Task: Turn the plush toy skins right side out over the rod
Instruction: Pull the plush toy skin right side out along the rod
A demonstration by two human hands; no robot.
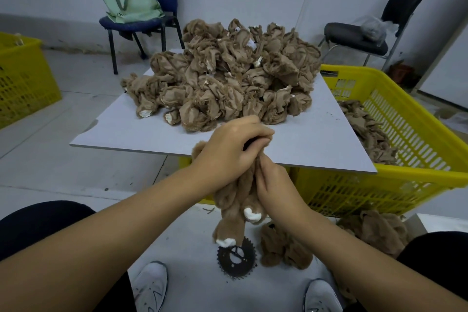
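A brown plush skin with white paw tips hangs upright over the rod, which it hides; only the rod's toothed metal base shows on the floor. My left hand grips the skin's top from above. My right hand pinches the fabric at the skin's right side, just below the left hand. A big pile of inside-out skins lies on the grey board beyond my hands.
A yellow crate holding more skins stands at the right, under the board. Turned skins lie on the floor by the base. Another yellow crate is far left. Two chairs stand at the wall. My shoes flank the base.
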